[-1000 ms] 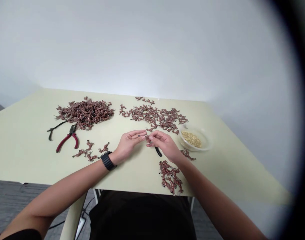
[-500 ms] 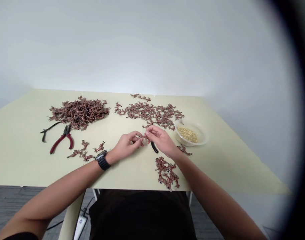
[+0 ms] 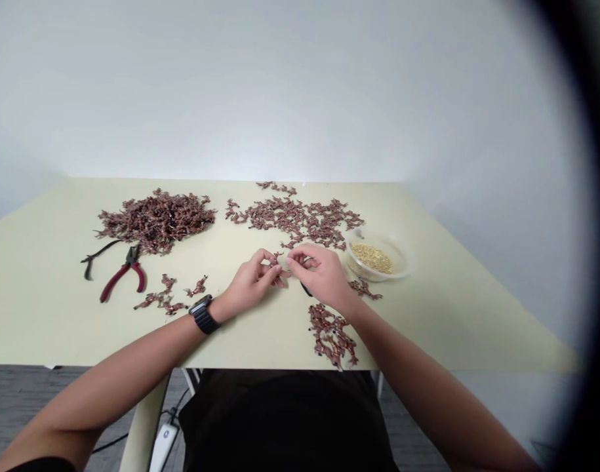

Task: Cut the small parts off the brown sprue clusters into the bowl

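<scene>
While the left hand [image 3: 253, 280] is pinching a small reddish-brown animal-shaped figure [image 3: 277, 257], the right hand [image 3: 324, 275] is holding its fingertips narrowly together just beside it, contents too small to tell | Fingertip handling is seemingly under way, likely calling for steady pinching next | Smooth pale-yellow table [image 3: 260, 337] is giving room toward its near edge; round translucent plastic bowl [image 3: 402, 270] is bordering the right hand.
</scene>
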`<control>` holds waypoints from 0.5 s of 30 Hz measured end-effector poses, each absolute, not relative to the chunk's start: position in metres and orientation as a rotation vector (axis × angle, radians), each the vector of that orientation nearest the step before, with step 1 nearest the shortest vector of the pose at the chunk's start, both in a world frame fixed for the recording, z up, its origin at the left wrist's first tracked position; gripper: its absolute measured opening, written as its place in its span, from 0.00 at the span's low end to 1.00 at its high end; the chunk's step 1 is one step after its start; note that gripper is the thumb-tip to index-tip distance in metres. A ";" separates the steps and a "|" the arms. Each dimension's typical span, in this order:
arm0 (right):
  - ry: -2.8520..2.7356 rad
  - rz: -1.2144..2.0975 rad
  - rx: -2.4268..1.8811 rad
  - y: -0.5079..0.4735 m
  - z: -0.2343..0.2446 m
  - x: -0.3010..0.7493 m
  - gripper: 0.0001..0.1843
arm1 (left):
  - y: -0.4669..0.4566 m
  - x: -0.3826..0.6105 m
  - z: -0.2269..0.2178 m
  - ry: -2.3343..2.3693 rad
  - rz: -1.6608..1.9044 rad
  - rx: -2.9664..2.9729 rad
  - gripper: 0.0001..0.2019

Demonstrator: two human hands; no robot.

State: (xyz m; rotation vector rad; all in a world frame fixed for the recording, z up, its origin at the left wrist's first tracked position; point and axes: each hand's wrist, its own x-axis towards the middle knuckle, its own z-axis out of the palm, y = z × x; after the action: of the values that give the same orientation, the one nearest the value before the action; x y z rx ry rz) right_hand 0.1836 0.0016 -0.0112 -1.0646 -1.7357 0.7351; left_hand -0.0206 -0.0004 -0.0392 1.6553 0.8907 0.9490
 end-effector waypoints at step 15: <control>-1.823 0.762 -1.101 -0.007 -0.007 0.176 0.07 | -0.002 -0.022 -0.037 0.918 0.919 1.852 0.12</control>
State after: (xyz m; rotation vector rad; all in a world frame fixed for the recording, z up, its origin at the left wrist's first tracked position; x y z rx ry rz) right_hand 0.1759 -0.0065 -0.0070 -1.1005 -1.8225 0.7622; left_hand -0.0218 -0.0020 -0.0365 1.8515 0.9182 0.9192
